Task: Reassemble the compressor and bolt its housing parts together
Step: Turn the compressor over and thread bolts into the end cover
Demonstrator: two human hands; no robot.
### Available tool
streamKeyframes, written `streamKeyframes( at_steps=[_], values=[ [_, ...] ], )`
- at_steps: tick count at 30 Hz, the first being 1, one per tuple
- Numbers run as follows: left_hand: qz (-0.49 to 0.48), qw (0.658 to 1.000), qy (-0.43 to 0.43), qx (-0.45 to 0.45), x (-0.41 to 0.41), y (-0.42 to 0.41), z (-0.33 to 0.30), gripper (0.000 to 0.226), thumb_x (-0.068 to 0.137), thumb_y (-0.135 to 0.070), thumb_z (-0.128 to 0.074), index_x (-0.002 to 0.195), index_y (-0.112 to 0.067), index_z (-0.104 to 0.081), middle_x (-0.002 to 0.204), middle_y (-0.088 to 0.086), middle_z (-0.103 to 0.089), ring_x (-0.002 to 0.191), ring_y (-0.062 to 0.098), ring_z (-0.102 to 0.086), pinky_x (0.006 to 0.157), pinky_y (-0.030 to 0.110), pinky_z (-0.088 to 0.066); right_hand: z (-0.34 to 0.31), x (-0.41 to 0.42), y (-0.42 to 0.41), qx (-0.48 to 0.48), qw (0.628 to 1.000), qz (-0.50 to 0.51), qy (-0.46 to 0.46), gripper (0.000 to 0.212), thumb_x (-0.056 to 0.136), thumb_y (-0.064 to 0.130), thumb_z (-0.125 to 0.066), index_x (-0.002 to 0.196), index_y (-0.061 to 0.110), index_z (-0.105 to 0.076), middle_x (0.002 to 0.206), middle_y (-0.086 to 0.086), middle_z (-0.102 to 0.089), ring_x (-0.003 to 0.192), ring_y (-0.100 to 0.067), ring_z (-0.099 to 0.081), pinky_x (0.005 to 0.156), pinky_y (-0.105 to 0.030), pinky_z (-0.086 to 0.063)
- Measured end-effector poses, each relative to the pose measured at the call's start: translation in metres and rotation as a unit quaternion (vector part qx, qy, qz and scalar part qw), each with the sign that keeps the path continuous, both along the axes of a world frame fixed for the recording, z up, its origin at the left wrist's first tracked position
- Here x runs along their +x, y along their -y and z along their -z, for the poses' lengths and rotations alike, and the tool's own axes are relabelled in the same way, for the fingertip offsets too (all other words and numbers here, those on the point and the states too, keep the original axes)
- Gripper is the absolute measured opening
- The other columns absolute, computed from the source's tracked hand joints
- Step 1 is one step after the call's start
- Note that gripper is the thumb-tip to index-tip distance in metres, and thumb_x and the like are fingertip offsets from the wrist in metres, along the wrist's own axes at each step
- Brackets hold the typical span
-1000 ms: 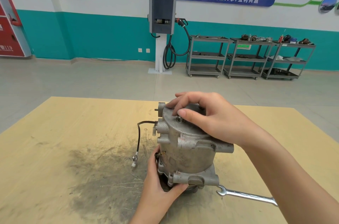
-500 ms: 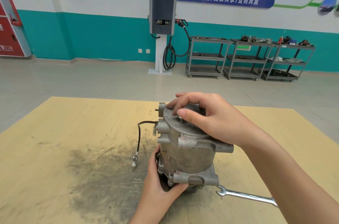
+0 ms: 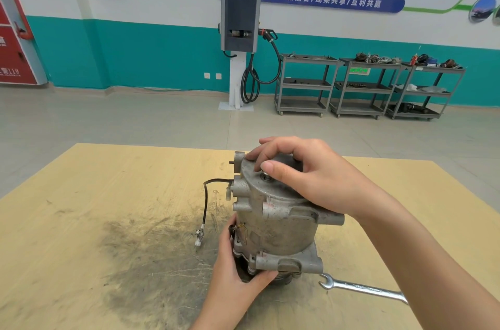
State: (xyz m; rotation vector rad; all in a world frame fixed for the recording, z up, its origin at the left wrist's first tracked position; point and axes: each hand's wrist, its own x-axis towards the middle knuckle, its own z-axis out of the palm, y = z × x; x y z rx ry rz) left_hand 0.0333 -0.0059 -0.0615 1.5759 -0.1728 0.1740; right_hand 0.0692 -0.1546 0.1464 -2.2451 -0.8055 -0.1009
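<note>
1. The counter [image 3: 81, 221] is pale wood with a dark grease smear in front of me.
2. The compressor [image 3: 278, 224] stands on end near the middle of the counter, just right of the smear, its round end cover facing up.
3. My right hand [image 3: 303, 175] lies over that cover, fingers curled over its far edge, thumb lying beside a bolt [image 3: 264, 175] in the cover. I cannot tell whether the thumb and a finger pinch the bolt or only rest by it.
4. My left hand [image 3: 235, 281] grips the compressor's base from the near left, thumb under the lower flange, fingers against the side.
5. A wrench [image 3: 362, 289] lies flat on the counter just right of the base, its open end toward the compressor, its far end hidden behind my right forearm.
6. A black wire [image 3: 205, 202] runs from the compressor's upper left side down to the counter, ending in a small white plug [image 3: 198, 238] near the smear.
</note>
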Motion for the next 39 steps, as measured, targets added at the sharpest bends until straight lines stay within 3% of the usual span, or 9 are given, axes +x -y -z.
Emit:
streamKeyframes(
  at_steps=[9,18,29,39],
  values=[
    [0.002,1.0,0.01,-0.006,0.0011,0.0004,0.0027,0.103,0.059,-0.039,-0.085,0.139,-0.051,-0.021,0.132,-0.029,-0.051,0.124,-0.001,-0.051,0.101,0.017,-0.043,-0.0001,-0.0011,0.0002,-0.009,1.0,0.0,0.009,0.013,0.093,0.03,-0.058,0.099,0.026,-0.069,0.115,0.016,-0.067,0.119,-0.001,-0.052,0.103,-0.034,-0.042],
    [0.002,1.0,0.015,-0.021,0.001,0.0004,0.0031,0.104,0.06,-0.037,-0.086,0.14,-0.049,-0.021,0.132,-0.032,-0.049,0.124,-0.004,-0.05,0.093,0.009,-0.042,-0.0002,-0.0021,-0.0007,-0.011,1.0,0.004,0.014,0.012,0.094,0.03,-0.058,0.098,0.026,-0.069,0.114,0.015,-0.068,0.119,-0.003,-0.053,0.102,-0.036,-0.042],
    [0.017,0.999,0.017,-0.03,-0.0004,0.0007,-0.001,0.104,0.058,-0.052,-0.086,0.14,-0.05,-0.022,0.135,-0.024,-0.052,0.125,0.002,-0.051,0.099,0.017,-0.043,0.0007,-0.0041,-0.0012,-0.015,1.0,0.009,0.019,0.012,0.094,0.03,-0.057,0.098,0.028,-0.068,0.118,0.016,-0.066,0.128,0.006,-0.043,0.109,-0.036,-0.036],
    [0.011,1.0,0.013,-0.02,-0.0027,-0.0004,-0.0023,0.1,0.059,-0.055,-0.085,0.138,-0.055,-0.022,0.134,-0.028,-0.05,0.125,-0.003,-0.049,0.097,0.01,-0.041,-0.0003,-0.0075,-0.0024,-0.009,1.0,0.017,0.012,0.014,0.094,0.03,-0.056,0.1,0.026,-0.069,0.118,0.016,-0.067,0.128,0.008,-0.043,0.109,-0.037,-0.037]
  ],
)
